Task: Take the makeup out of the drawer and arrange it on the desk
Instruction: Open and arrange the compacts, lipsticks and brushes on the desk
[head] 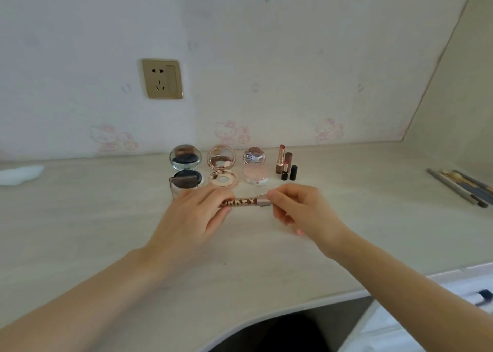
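A brown lettered makeup tube (241, 202) is held level above the pale desk (106, 231). My left hand (194, 213) grips its body, and my right hand (298, 207) pinches its rose-gold cap (262, 200). Behind the tube three compacts stand open in a row: a dark one (186, 168), a rose-gold one (222, 169) and a pink one (254, 169). Right of them stand opened lipsticks (286, 166) with a black cap (293, 172). A brown box (178, 187) peeks out behind my left hand.
Several pencils or brushes (461, 187) lie at the desk's right side. A white cloth (20, 174) lies at the far left. A wall socket (162, 78) sits above the desk. An open white drawer (466, 295) with a brush in it shows at the lower right.
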`<state>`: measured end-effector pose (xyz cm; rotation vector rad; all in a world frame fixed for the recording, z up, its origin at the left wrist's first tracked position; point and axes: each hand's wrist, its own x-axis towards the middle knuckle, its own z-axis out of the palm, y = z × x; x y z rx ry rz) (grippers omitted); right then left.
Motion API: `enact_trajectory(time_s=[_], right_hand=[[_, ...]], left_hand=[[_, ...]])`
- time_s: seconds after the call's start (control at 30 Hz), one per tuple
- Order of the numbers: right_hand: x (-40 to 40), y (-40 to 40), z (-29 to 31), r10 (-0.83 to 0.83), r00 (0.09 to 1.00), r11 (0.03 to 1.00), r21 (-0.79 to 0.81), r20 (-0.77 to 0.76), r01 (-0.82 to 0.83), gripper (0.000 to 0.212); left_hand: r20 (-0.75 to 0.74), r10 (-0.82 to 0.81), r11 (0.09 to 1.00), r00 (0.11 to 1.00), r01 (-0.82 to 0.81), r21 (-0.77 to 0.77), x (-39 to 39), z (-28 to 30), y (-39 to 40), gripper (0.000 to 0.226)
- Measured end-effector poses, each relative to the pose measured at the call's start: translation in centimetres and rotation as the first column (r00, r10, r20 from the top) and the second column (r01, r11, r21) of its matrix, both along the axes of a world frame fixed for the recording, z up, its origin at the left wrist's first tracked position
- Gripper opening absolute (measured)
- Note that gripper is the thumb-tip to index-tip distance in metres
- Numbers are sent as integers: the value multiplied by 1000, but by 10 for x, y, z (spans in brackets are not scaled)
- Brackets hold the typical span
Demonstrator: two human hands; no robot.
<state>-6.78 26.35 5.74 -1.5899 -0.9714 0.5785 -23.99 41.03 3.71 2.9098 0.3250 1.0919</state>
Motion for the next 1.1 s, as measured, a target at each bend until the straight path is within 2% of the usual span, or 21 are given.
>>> enact_trajectory(time_s=[0.17,0.33,0.4,0.53,0.73,0.83,0.93,1.03,1.1], right_hand=[[-25,20,-18,-39,988,993,102,-150,55,21],[-41,29,-33,-56,973,982,163,-224,95,20],[-42,27,-35,-74,978,981,163,-196,107,19],[-45,19,-37,-62,997,984,162,-43,69,20],[-47,15,-33,-28,999,987,156,-22,31,26],[-46,15,-34,-10,999,987,160,-31,15,34],[-46,16,-36,2,999,985,173,36,-8,31],[-45,17,-38,26,996,970,241,81,-45,10],[-46,17,-39,31,991,967,246,130,-63,11]], left_hand=[[59,25,999,998,-26,22,-20,-10,3,18],[86,100,973,991,-116,199,-25,-12,2,20],[62,117,950,991,-130,284,-25,-12,1,21],[48,94,944,994,-104,314,-26,-12,-1,25],[77,94,910,993,-117,399,-27,-12,-5,18],[98,63,915,993,-97,393,-26,-10,-9,4],[88,48,921,995,-78,382,-28,-8,-9,9],[49,57,973,997,-67,222,-30,-8,-9,29],[21,44,994,999,-46,101,-32,-8,-7,37]])
